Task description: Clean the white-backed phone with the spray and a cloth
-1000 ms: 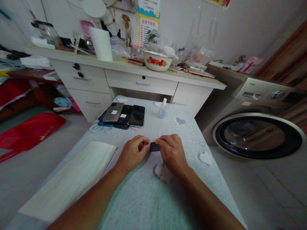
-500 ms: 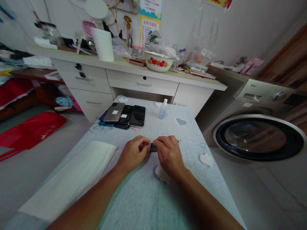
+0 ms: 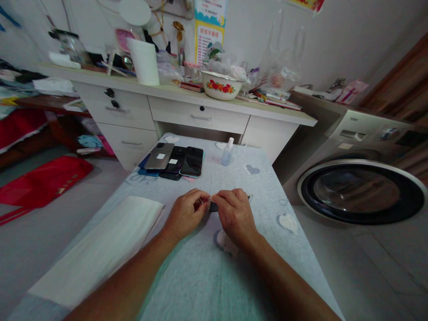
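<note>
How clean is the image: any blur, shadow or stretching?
Head view: the washer door looks stretched near the right edge; head view: soft shadow on the cloth below the right hand; head view: the dark device is too soft for fine detail.

Cloth-covered table [image 3: 200, 281]: left hand [image 3: 186, 212] and right hand [image 3: 236, 215] between left and right edges, fingertips close together at left end of dark flat device [image 3: 214, 207]; pinched item too small to tell. Overlapping phones [image 3: 192, 161] near far left corner; spray bottle [image 3: 226, 155] near far edge; pale sheet [image 3: 100, 249] along left edge
</note>
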A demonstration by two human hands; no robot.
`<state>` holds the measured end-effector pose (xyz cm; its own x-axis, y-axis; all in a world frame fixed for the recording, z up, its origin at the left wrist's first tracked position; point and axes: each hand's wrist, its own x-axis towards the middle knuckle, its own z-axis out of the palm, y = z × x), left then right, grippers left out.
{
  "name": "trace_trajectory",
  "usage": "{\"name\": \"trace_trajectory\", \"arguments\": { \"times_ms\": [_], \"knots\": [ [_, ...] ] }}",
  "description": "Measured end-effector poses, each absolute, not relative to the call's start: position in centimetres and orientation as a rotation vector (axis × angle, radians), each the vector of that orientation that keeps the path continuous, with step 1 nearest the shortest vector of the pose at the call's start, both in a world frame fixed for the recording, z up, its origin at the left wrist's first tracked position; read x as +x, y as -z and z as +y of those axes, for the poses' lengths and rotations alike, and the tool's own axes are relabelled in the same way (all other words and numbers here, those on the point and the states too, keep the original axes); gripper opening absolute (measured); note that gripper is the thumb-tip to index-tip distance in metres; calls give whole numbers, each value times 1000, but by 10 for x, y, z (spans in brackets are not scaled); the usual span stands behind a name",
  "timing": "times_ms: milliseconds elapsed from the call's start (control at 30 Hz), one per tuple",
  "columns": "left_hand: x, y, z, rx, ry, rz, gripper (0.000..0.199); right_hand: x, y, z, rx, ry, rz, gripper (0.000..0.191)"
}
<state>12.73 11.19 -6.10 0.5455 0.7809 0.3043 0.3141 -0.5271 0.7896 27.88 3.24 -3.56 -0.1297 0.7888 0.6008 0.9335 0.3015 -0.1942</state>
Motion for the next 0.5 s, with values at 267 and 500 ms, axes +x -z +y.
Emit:
{"name": "trace_trajectory", "arguments": {
  "times_ms": [267,500],
  "knots": [
    [126,57,110,2122,-870,918,9,300,30,26,-1689,322,-1825,16],
    [127,55,110,2120,-881,914,8,293,31,27,-1674,303,-1867,18]
  ]
}}
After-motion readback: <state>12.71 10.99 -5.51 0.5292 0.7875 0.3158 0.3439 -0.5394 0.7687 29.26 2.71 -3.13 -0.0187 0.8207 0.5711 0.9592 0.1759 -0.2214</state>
